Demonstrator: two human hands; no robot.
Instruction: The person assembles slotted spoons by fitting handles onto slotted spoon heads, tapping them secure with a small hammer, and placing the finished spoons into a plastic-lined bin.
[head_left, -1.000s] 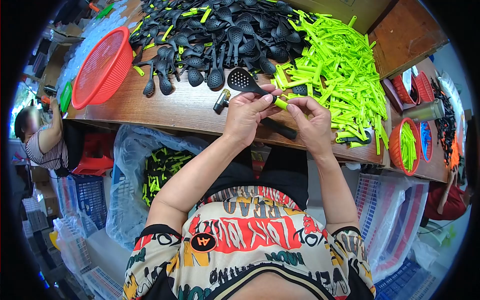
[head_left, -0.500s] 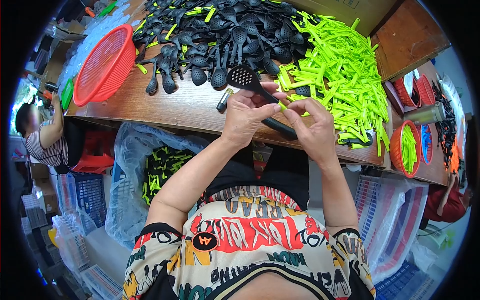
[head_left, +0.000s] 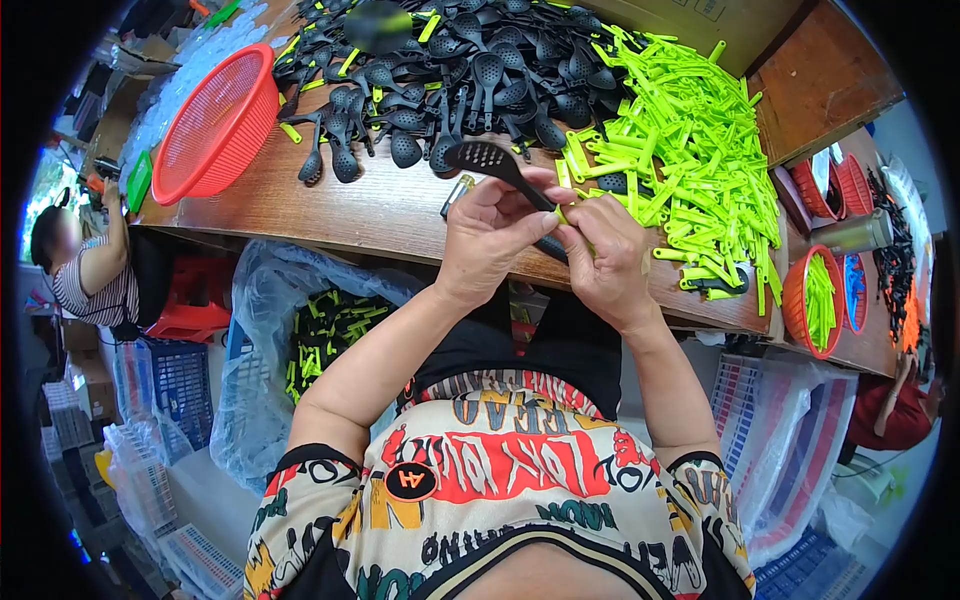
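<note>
My left hand point(head_left: 490, 238) is closed around the neck of a black slotted spoon point(head_left: 487, 158), whose head points up and left. My right hand point(head_left: 606, 254) pinches a green handle piece point(head_left: 561, 213) against the spoon's handle; most of that piece is hidden by the fingers. Behind the hands lies a heap of black spoons point(head_left: 487, 75), and to its right a heap of green handle pieces point(head_left: 690, 150). A small cylinder with a dark end point(head_left: 457, 194) lies beside my left hand, partly covered by it.
A red basket point(head_left: 215, 125) stands on the table's left. An orange basket point(head_left: 811, 300) of green pieces sits at the right. Below the table edge, a plastic-lined crate point(head_left: 262, 350) holds black and green pieces. One person point(head_left: 95, 265) is at far left, another point(head_left: 890, 410) at far right.
The spoon's head has tilted to a flatter, more edge-on angle. My right hand has moved slightly left and its fingers have closed more tightly over the green piece.
</note>
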